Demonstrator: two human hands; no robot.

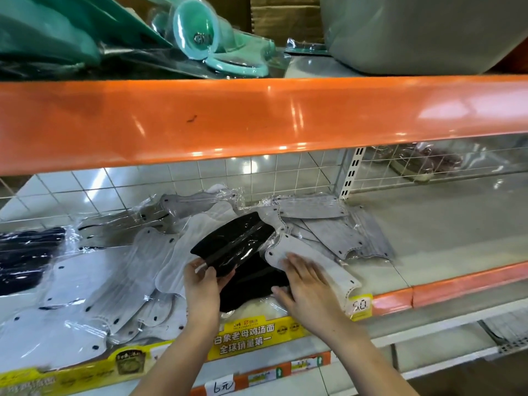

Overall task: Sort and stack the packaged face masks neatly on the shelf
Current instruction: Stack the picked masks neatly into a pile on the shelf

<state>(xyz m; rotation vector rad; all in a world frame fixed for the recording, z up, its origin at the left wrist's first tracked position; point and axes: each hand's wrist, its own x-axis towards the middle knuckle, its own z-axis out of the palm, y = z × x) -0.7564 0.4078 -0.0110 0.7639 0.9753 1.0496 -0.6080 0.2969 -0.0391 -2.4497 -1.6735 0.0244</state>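
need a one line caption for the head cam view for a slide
Left hand lifts a packaged black mask while the right hand rests on mixed mask packs on the shelf.

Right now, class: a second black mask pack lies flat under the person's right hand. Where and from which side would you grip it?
Probably at its front-left corner, from the shelf's open front. The flat black pack has its right edge under the right hand and white pack, and the left hand holds another black pack above its rear.
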